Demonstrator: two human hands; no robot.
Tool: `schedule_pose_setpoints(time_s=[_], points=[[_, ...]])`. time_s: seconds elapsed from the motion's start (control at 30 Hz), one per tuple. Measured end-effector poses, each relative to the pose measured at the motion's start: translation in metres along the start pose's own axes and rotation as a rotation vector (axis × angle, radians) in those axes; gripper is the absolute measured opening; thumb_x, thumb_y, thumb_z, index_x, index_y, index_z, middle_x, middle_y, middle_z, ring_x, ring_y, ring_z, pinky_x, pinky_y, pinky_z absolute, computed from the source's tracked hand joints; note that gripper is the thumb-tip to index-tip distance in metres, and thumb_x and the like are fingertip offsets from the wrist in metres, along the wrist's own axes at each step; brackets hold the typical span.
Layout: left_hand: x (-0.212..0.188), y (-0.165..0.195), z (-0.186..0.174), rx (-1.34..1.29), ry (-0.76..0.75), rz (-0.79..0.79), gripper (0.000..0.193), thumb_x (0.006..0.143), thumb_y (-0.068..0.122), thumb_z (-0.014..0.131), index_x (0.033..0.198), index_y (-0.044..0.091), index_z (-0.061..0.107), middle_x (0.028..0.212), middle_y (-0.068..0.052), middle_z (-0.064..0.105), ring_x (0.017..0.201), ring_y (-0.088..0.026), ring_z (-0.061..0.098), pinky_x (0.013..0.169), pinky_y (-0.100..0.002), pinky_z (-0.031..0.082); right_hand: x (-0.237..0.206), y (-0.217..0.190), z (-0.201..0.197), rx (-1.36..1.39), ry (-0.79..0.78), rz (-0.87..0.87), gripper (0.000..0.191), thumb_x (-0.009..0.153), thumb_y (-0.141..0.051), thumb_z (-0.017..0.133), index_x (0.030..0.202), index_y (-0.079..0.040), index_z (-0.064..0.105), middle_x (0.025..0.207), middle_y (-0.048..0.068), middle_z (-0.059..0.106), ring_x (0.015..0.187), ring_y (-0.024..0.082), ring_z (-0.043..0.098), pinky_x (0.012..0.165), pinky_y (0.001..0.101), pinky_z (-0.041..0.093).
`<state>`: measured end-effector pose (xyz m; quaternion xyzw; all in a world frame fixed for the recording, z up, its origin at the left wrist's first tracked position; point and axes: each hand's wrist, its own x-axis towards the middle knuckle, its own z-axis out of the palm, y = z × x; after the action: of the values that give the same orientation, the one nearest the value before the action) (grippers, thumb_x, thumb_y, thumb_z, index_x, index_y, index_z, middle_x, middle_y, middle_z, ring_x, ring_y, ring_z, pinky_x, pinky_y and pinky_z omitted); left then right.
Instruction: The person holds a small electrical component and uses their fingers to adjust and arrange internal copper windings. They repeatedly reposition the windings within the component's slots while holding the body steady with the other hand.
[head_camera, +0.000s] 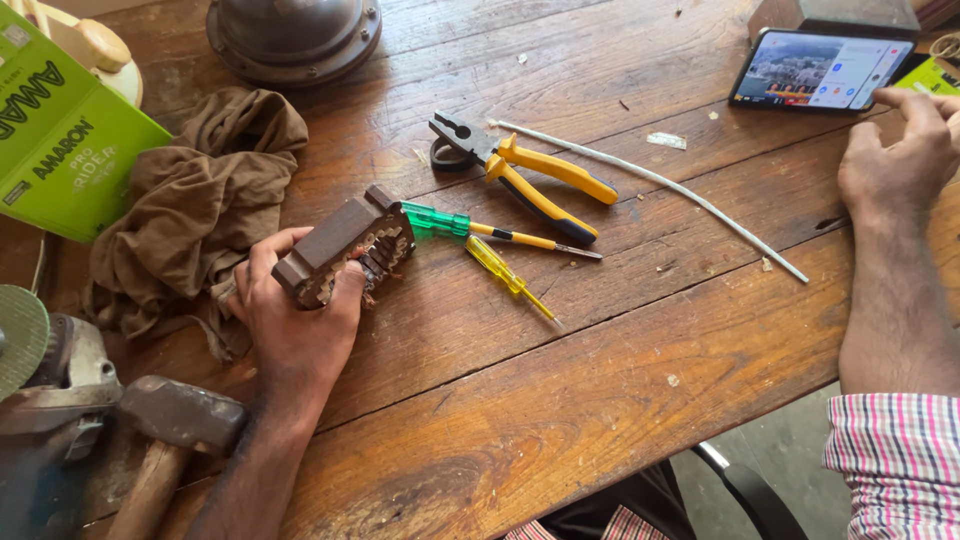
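My left hand grips a dark brown block-shaped part with coiled windings on its underside, resting it on the wooden table. My right hand lies at the far right, fingers curled, touching the edge of a smartphone with a lit screen. Between the hands lie yellow-handled pliers, a green-handled screwdriver and a small yellow screwdriver. A thin white sleeve or tube runs diagonally across the table.
A brown rag lies left of my hand. A green box is at the far left, a hammer and an angle grinder at the lower left, a round metal housing at the top.
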<state>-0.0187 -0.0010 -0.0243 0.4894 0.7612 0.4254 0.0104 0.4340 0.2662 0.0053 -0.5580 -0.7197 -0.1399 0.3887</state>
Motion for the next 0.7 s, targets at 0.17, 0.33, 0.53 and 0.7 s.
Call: schedule_pose_setpoints(time_s=[0.17,0.33,0.53,0.7], points=[[0.0005,-0.0017,-0.0004,0.046,-0.011,0.049,0.035,0.086,0.022,0.079,0.117,0.009,0.067,0.128,-0.009,0.062,0.128,-0.028,0.048,0.116,-0.049,0.026,-0.0003,-0.0017,0.0015,-0.064,-0.029,-0.026,0.035,0.09,0.007,0.058,0.119,-0.009,0.071,0.14,0.016,0.05,0.137,0.028,0.049,0.113,0.0421,0.046],[0.0009,0.0005,0.0,-0.007,0.007,0.005,0.045,0.084,0.022,0.078,0.123,0.005,0.062,0.121,-0.009,0.063,0.126,-0.028,0.049,0.115,-0.05,0.026,0.0009,-0.0048,0.0011,-0.059,-0.069,-0.069,0.032,0.09,0.007,0.059,0.117,-0.007,0.069,0.141,0.016,0.043,0.135,0.029,0.046,0.116,0.0429,0.044],[0.0009,0.0011,-0.001,-0.001,-0.004,0.01,0.045,0.085,0.022,0.078,0.124,0.005,0.062,0.122,-0.009,0.062,0.126,-0.028,0.049,0.114,-0.05,0.026,-0.0022,-0.0058,0.0013,-0.058,-0.1,-0.073,0.036,0.089,0.008,0.056,0.119,-0.008,0.067,0.141,0.013,0.043,0.131,0.026,0.048,0.118,0.0419,0.044],[0.0006,-0.0006,-0.0011,0.005,-0.011,0.009,0.044,0.085,0.022,0.079,0.122,0.006,0.063,0.122,-0.009,0.062,0.127,-0.028,0.049,0.115,-0.049,0.027,-0.0017,-0.0012,0.0042,-0.057,-0.098,-0.083,0.035,0.088,0.008,0.057,0.118,-0.008,0.067,0.142,0.016,0.043,0.133,0.03,0.047,0.115,0.0451,0.043]])
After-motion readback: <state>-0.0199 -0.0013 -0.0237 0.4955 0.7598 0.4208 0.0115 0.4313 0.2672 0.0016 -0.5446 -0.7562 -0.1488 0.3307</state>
